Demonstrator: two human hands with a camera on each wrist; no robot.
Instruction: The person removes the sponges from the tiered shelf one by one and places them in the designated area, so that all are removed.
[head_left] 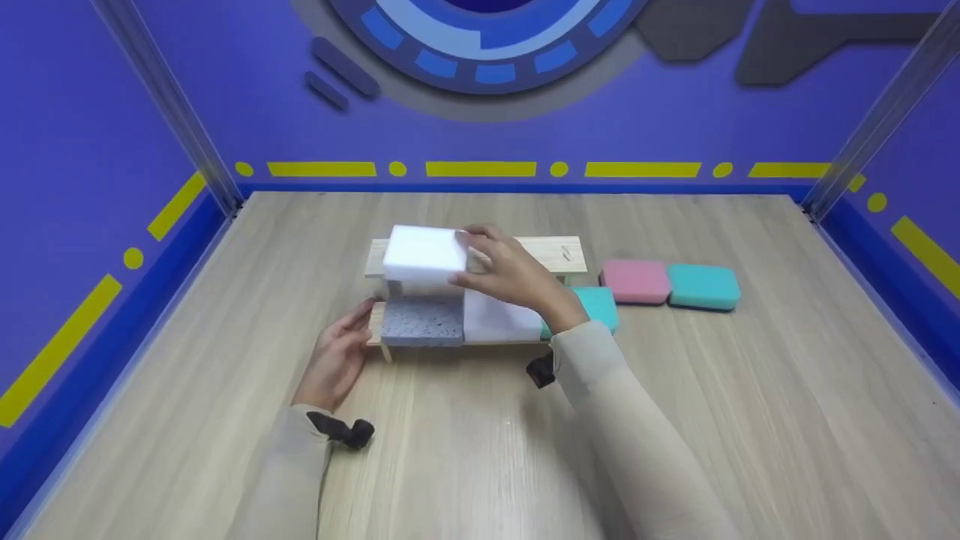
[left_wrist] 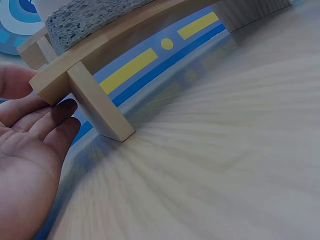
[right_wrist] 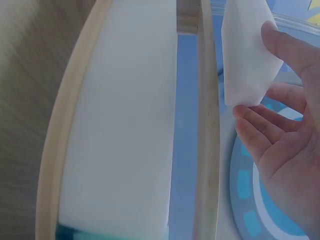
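Observation:
My right hand (head_left: 510, 274) pinches a white sponge block (head_left: 424, 251) between thumb and fingers, at the upper plank (head_left: 551, 253) of a two-step wooden rack. In the right wrist view, that same block (right_wrist: 247, 55) is held by its end, beside the rack's rear rail (right_wrist: 207, 150). My left hand (head_left: 341, 356) holds the left end of the lower plank (left_wrist: 55, 80), thumb at its end and fingers beneath. Along the lower step lie a grey speckled block (head_left: 422, 322), a second white block (head_left: 502, 319) and a teal sponge (head_left: 596, 309), which my right forearm partly covers.
To the right of the rack, a pink sponge (head_left: 635, 282) and another teal sponge (head_left: 703, 286), both with dark undersides, lie side by side on the wooden table (head_left: 750, 420). Blue panels (head_left: 480, 142) with yellow markings wall in the back and sides.

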